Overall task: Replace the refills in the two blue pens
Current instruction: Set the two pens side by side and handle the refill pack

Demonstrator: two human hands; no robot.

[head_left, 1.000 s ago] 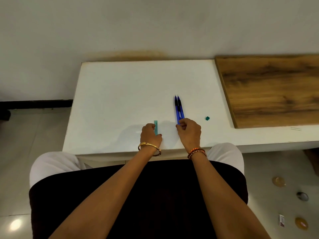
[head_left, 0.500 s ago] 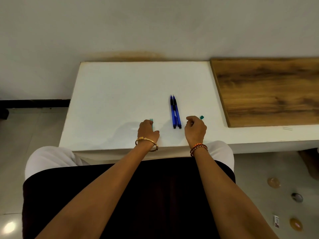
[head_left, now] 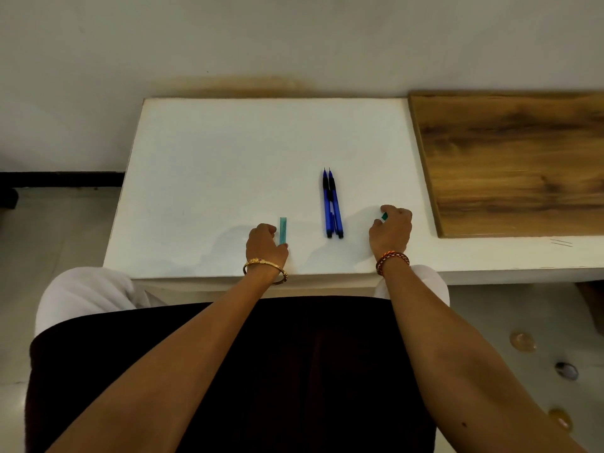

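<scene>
You sat at a white desk (head_left: 228, 152) set against a pale wall, looking down over your own forearms. Two blue pens (head_left: 332, 204) lay side by side, touching, near the middle of the desk, tips pointing away from you toward the wall, with neither hand on them. Your left hand (head_left: 265, 246) rested on the desk to the left of the pens, its fingers curled, the thumb side against the near end of a slim teal case (head_left: 283, 230) that lay flat and pointed away from you; whether you pinched it or only touched it could not be told. Your right hand (head_left: 391, 232) rested to the right of the pens, its fingers curled round a small teal cap (head_left: 384, 216) that peeked out by the thumb. A wooden board (head_left: 510, 165) lay at the far right of the desk, well apart from the pens. Both pens looked whole and assembled, and no loose refill showed anywhere on the desk. Judging from that, either the swap had not yet begun or it was already done; the teal case may hold the refills, but its contents were hidden.
</scene>
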